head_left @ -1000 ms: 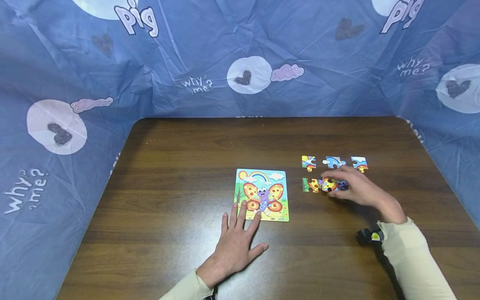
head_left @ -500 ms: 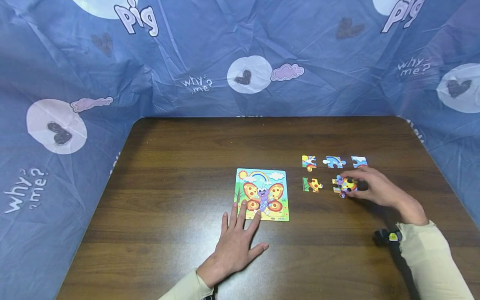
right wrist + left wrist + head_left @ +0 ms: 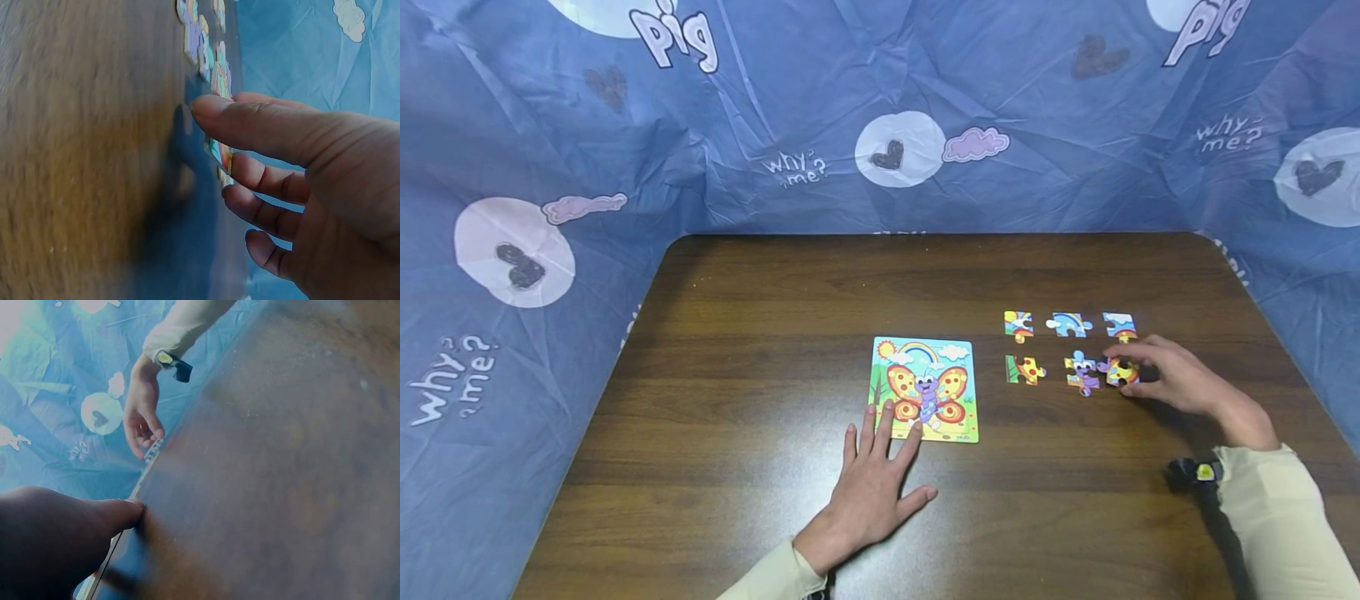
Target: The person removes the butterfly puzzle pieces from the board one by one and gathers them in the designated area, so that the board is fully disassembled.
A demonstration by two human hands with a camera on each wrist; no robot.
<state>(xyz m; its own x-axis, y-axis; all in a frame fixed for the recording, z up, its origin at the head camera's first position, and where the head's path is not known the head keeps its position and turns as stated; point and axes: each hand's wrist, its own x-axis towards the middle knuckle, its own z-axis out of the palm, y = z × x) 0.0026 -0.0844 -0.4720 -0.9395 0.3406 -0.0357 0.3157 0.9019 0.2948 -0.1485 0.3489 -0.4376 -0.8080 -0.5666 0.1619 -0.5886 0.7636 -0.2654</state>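
My right hand (image 3: 1187, 382) pinches a jigsaw puzzle piece (image 3: 1122, 372) with a red and yellow butterfly wing on it, thumb on the near edge and fingers on the far edge. That piece overlaps the knob of a purple butterfly-face piece (image 3: 1082, 373) to its left. In the right wrist view the pinched puzzle piece (image 3: 220, 150) shows edge-on behind the thumb (image 3: 212, 107). My left hand (image 3: 871, 492) lies flat with fingers spread, fingertips on the lower edge of a square butterfly picture board (image 3: 951, 354). Only its dark thumb side shows in the left wrist view.
Above the pinched piece lie a sun piece (image 3: 1018, 323), a rainbow piece (image 3: 1067, 323) and a cloud piece (image 3: 1120, 323) in a row. A green-edged wing piece (image 3: 1022, 369) lies left of the purple one. Blue printed cloth (image 3: 790, 100) surrounds the brown table (image 3: 715, 400).
My right hand has moved right with the wing puzzle piece, past the purple face piece, which now shows almost whole. The left hand and the board have stayed put.
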